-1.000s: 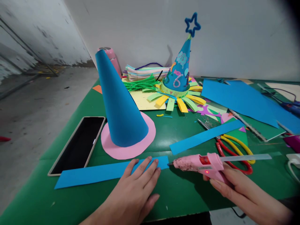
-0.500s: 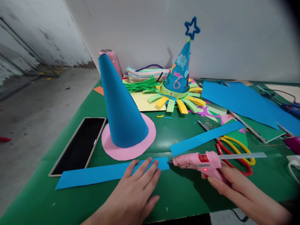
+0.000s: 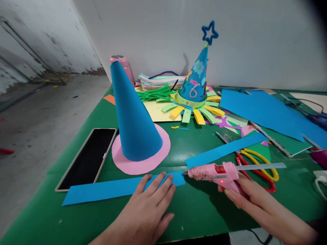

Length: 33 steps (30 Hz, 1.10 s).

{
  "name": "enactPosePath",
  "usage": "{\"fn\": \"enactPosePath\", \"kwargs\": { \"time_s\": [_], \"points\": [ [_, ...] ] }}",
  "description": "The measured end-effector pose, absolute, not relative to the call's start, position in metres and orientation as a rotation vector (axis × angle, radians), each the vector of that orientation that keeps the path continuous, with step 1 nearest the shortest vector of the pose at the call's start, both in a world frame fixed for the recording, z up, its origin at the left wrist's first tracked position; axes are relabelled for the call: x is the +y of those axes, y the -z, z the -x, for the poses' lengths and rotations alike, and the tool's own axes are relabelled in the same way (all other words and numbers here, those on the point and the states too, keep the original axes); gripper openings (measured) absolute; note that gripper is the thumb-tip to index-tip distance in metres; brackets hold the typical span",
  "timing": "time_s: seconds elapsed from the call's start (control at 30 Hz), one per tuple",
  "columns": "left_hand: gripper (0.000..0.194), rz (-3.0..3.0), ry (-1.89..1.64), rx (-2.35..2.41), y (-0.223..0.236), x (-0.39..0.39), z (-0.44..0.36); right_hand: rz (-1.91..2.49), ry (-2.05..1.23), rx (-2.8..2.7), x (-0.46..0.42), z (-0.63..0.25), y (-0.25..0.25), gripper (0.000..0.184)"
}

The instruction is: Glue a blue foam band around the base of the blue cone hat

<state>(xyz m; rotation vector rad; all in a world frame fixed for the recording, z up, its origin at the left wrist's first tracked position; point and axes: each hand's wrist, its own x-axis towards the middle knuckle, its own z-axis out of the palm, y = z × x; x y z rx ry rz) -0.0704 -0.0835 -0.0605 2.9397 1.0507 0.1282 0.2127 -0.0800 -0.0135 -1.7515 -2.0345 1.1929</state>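
My left hand (image 3: 150,204) lies flat with fingers stretched out, pressing a long blue paper strip (image 3: 102,190) onto the green table. In my right hand (image 3: 245,194) is a pink hot glue gun (image 3: 214,173), its red light lit and a clear glue stick (image 3: 260,166) poking out the back. The gun's nozzle is at the strip's right end; whether it touches cannot be made out. Behind the strip, a blue paper cone (image 3: 136,119) stands on a pink paper disc (image 3: 140,166). A second blue strip (image 3: 224,149) lies across a pair of scissors (image 3: 258,170) with red and yellow handles.
A phone (image 3: 87,160) lies at the left, partly under the strip's end. Farther back are a decorated party hat (image 3: 195,81), green pipe cleaners (image 3: 155,93), a pink bottle (image 3: 127,69) and blue paper sheets (image 3: 263,109). A white wall (image 3: 153,34) rises behind the table.
The glue gun has shifted slightly left, its nozzle now over the strip's right end. My left hand has stayed on the strip. The whole view has shifted slightly.
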Motion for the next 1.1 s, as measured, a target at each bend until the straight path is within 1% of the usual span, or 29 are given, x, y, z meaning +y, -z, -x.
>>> {"fn": "enactPosePath", "kwargs": {
  "time_s": [0.23, 0.47, 0.67, 0.9, 1.1],
  "points": [
    [0.046, -2.938, -0.124, 1.055, 0.059, -0.083, 0.070, 1.781, -1.116, -2.032, -0.081, -0.216, 0.018, 0.036],
    [0.047, -2.972, -0.087, 1.056, 0.060, -0.083, 0.070, 1.774, -1.164, -2.016, -0.080, -0.214, 0.014, 0.038],
    [0.048, -2.933, -0.142, 1.058, 0.060, -0.084, 0.070, 1.753, -1.136, -2.030, -0.080, -0.211, 0.013, 0.039],
    [0.046, -2.937, -0.112, 1.054, 0.057, -0.083, 0.070, 1.724, -1.170, -2.045, -0.090, -0.226, 0.022, 0.041],
    [0.047, -2.927, -0.155, 1.042, 0.058, -0.083, 0.071, 1.731, -1.209, -2.044, -0.093, -0.229, 0.023, 0.041]
  ]
}}
